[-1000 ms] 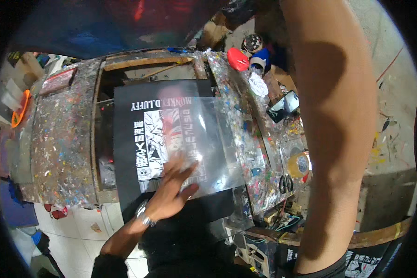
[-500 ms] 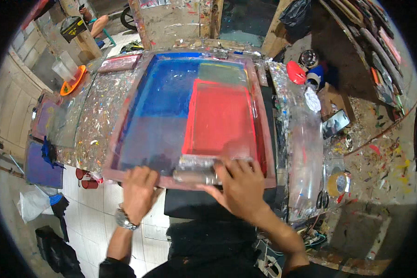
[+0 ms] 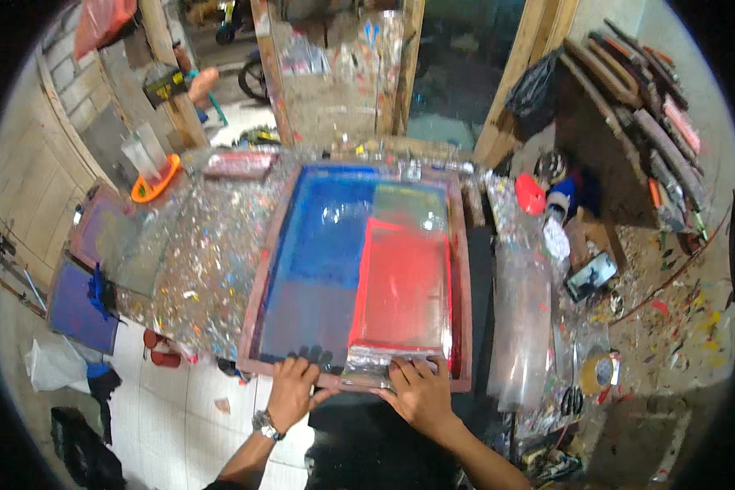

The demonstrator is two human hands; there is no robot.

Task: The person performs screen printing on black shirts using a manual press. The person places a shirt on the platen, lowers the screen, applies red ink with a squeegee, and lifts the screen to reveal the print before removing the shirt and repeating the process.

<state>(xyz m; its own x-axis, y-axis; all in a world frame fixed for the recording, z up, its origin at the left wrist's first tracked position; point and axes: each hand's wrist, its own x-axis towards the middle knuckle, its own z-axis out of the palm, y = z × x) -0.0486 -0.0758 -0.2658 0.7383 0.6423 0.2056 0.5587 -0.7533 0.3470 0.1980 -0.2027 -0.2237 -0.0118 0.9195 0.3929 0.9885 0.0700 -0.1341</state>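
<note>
Your screen (image 3: 359, 265) is showing glossy blue at eleven o'clock, olive grey at one, bright red at four and dull greyish purple at seven; its frame (image 3: 263, 287) is looking pinkish brown. Your wrapped bar (image 3: 369, 369) is gleaming silvery at six, your watch (image 3: 265, 425) silver at seven. At nine, the table (image 3: 212, 261) is bearing multicoloured speckles; at ten, a tray (image 3: 168, 177) is glowing orange.

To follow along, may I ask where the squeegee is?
In the head view, the squeegee is in the right hand, low on the right half of the screen, below the red ink.
</note>
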